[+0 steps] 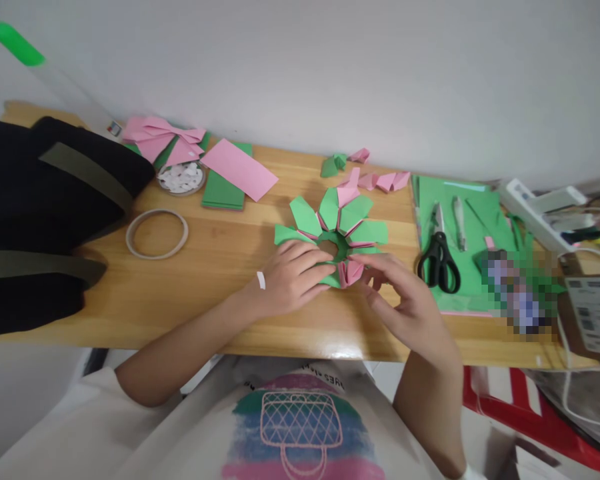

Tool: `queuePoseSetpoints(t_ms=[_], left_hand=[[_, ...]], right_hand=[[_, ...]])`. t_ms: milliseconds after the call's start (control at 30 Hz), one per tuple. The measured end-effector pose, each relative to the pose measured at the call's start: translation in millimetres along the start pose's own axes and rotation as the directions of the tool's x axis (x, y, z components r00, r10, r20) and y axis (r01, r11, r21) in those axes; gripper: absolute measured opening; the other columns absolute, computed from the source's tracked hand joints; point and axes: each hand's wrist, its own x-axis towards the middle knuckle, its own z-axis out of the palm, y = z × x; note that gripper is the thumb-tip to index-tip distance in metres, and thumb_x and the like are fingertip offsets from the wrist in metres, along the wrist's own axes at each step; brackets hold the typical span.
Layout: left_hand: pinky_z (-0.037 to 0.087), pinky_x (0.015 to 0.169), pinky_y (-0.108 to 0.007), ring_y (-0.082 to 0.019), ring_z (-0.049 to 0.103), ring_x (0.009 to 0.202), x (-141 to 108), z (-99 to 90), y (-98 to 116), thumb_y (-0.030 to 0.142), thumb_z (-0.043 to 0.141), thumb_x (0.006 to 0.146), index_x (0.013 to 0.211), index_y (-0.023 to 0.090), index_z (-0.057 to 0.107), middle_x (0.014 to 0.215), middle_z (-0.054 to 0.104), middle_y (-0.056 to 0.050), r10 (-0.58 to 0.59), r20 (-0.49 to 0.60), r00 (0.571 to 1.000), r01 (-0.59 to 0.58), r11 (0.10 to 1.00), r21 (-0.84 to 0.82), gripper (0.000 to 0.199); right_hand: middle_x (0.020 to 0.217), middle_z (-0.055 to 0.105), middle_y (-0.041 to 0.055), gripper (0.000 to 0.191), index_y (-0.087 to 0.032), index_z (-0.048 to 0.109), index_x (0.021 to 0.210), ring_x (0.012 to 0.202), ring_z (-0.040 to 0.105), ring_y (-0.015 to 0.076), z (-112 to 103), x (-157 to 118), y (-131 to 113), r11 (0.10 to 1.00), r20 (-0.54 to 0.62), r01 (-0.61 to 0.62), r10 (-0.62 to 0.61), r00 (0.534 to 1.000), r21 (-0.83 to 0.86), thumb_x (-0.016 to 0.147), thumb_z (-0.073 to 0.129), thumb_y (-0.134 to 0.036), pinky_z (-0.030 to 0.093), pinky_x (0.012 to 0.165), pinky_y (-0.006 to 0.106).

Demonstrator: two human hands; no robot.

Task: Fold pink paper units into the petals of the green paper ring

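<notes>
A ring of folded green and pink paper petals [329, 212] lies on the wooden table in front of me, with a round hole at its centre. My left hand [296, 275] rests over its lower left petals, fingers stretched out and covering part of them. At the lower right side is my right hand [405, 300], its fingertips touching the ring beside a pink folded piece [351, 273]. The thumb of that hand stands apart from the fingers. Several small pink folded pieces [391, 181] and a green folded piece [334, 165] lie behind the ring.
Black scissors [439, 263] and a cutter [459, 223] lie on green sheets [430, 190] at right. A tape roll [157, 234], a dish of white bits [181, 178] and a pink sheet [240, 169] are at left. Dark cloth [40, 220] covers the far left; a power strip [535, 213] stands right.
</notes>
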Motion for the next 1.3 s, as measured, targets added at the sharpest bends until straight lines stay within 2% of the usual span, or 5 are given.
queuePoseSetpoints(t_ms=[400, 533, 800, 933, 1300], left_hand=[[0.048, 0.087, -0.038, -0.022, 0.058, 0.104, 0.5, 0.6, -0.7, 0.033, 0.054, 0.093, 0.098, 0.016, 0.067, 0.114, 0.070, -0.009, 0.018, -0.030, 0.999, -0.017, 0.999, 0.029, 0.022], [0.048, 0.088, -0.038, -0.023, 0.057, 0.104, 1.2, 1.1, -0.2, 0.032, 0.056, 0.092, 0.097, 0.016, 0.068, 0.112, 0.069, -0.010, 0.011, -0.046, 0.999, -0.009, 0.999, 0.036, 0.021], [0.047, 0.086, -0.039, -0.022, 0.058, 0.102, -2.0, 2.5, -3.1, 0.034, 0.053, 0.094, 0.102, 0.018, 0.068, 0.107, 0.070, -0.008, -0.025, 0.012, 1.000, 0.025, 1.000, 0.010, 0.023], [0.047, 0.086, -0.038, -0.023, 0.058, 0.101, -1.4, 3.0, -3.1, 0.035, 0.054, 0.093, 0.105, 0.015, 0.066, 0.105, 0.070, -0.009, -0.024, -0.003, 1.000, 0.024, 1.000, -0.003, 0.026], [0.047, 0.086, -0.039, -0.024, 0.059, 0.101, -2.5, 2.6, -3.7, 0.038, 0.052, 0.094, 0.109, 0.013, 0.063, 0.103, 0.070, -0.010, -0.068, 0.027, 0.997, 0.069, 0.997, -0.032, 0.032]], right_hand=[[0.093, 0.071, 0.0057, 0.012, -0.022, 0.067, 0.097, 0.083, 0.066, 0.0184, 8.8, 3.5, 5.3, 0.981, -0.153, 0.024, -0.054, 0.987, -0.192, 0.088, 0.061, -0.021, 0.055, 0.073, 0.033], [0.094, 0.071, 0.0056, 0.017, -0.021, 0.066, 0.103, 0.081, 0.066, 0.0170, 9.8, 2.5, 7.4, 0.977, -0.135, 0.034, -0.064, 0.989, -0.210, 0.087, 0.062, -0.022, 0.054, 0.073, 0.031], [0.100, 0.069, 0.0035, 0.056, -0.024, 0.044, 0.136, 0.081, 0.065, 0.0167, 12.8, 0.1, 4.1, 0.978, -0.057, -0.028, 0.016, 0.998, -0.208, 0.084, 0.065, -0.026, 0.053, 0.072, 0.029], [0.090, 0.068, 0.0051, 0.057, -0.020, 0.045, 0.134, 0.073, 0.064, 0.0192, 23.0, 3.5, -0.2, 0.952, -0.111, -0.088, 0.057, 0.992, -0.294, 0.084, 0.065, -0.036, 0.051, 0.064, 0.030], [0.073, 0.065, 0.0010, 0.054, -0.015, 0.036, 0.139, 0.060, 0.061, 0.0182, 40.9, 10.6, -3.5, 0.942, -0.167, -0.120, 0.070, 0.983, -0.313, 0.087, 0.048, -0.021, 0.046, 0.056, 0.028]])
